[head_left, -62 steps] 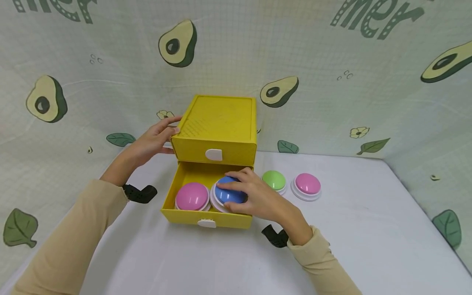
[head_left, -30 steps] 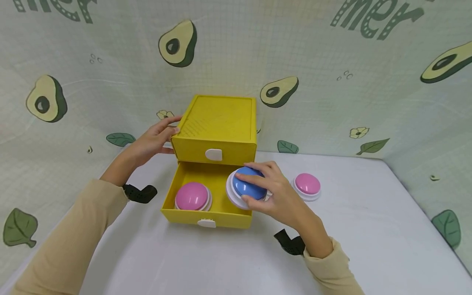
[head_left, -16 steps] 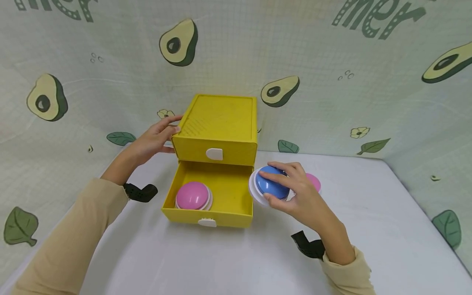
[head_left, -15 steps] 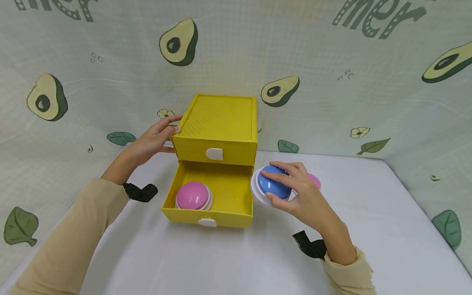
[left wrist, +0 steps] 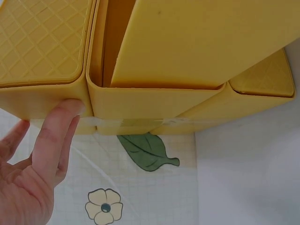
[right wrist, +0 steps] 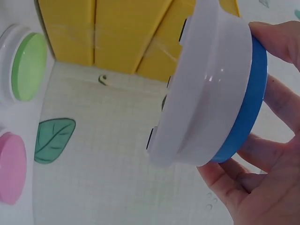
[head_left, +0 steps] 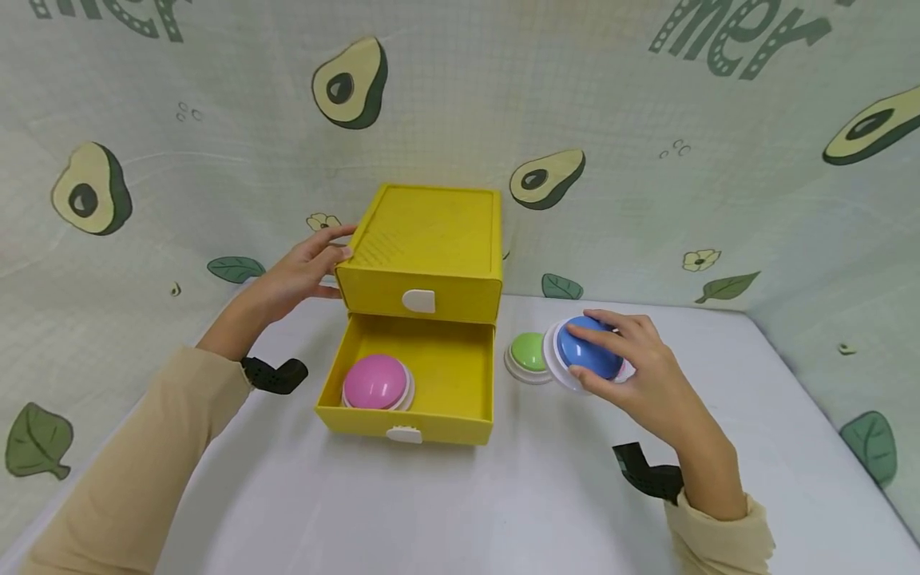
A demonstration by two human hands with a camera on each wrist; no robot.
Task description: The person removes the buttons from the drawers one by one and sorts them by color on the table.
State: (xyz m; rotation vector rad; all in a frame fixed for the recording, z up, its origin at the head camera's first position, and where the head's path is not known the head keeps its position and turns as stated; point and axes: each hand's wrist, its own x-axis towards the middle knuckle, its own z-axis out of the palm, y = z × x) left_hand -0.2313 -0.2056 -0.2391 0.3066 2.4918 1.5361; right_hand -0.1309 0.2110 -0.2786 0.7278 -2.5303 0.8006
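Observation:
My right hand (head_left: 636,359) holds a blue push button (head_left: 589,347) with a white base by its edge, thumb on the near side and fingers across the dome. In the right wrist view the white base (right wrist: 206,93) is off the table, with small dark-ended feet underneath. My left hand (head_left: 305,267) touches the left side of a yellow drawer box (head_left: 431,231), its fingers fairly straight. The lower drawer (head_left: 449,367) is pulled out, and a pink push button (head_left: 375,382) sits in its left part. The upper drawer (head_left: 374,291) is in.
A green push button (head_left: 528,351) stands on the white table (head_left: 460,503), right of the drawer. Behind the blue one is a second pink push button (right wrist: 13,168), mostly hidden in the head view. An avocado-print cloth (head_left: 446,104) hangs behind the box.
The blue button has left the lower drawer, carried rightward past the green button by my right hand. My left hand has stayed on the box.

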